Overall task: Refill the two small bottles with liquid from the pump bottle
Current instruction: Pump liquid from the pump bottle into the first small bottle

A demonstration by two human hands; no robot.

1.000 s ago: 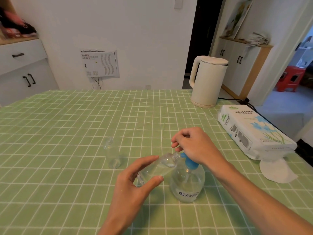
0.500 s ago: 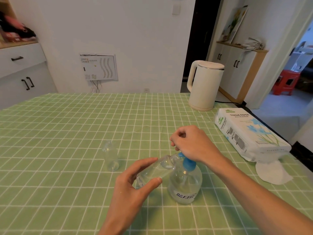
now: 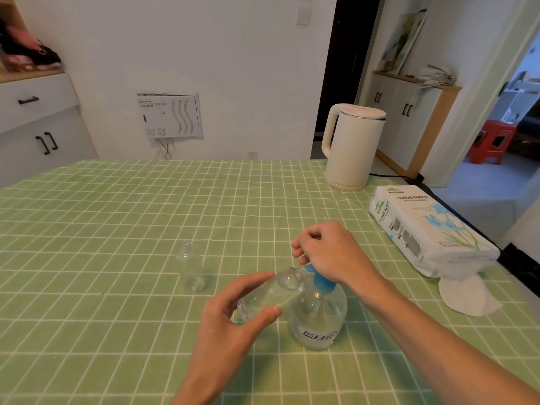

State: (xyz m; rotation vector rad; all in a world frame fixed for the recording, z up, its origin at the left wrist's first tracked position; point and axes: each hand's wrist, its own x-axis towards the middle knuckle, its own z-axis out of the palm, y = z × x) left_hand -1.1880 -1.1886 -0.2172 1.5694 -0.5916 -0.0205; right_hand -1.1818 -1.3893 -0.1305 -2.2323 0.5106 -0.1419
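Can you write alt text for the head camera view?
A person's left hand holds a small clear bottle tilted, its mouth at the top of a pump bottle that the right hand grips. A second small bottle stands upright, apart to the left, on a green checked tablecloth.

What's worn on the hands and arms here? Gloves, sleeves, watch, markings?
Nothing visible. The left hand and right hand have no gloves, rings or watch. The left forearm and right forearm are unsleeved to the frame edge.
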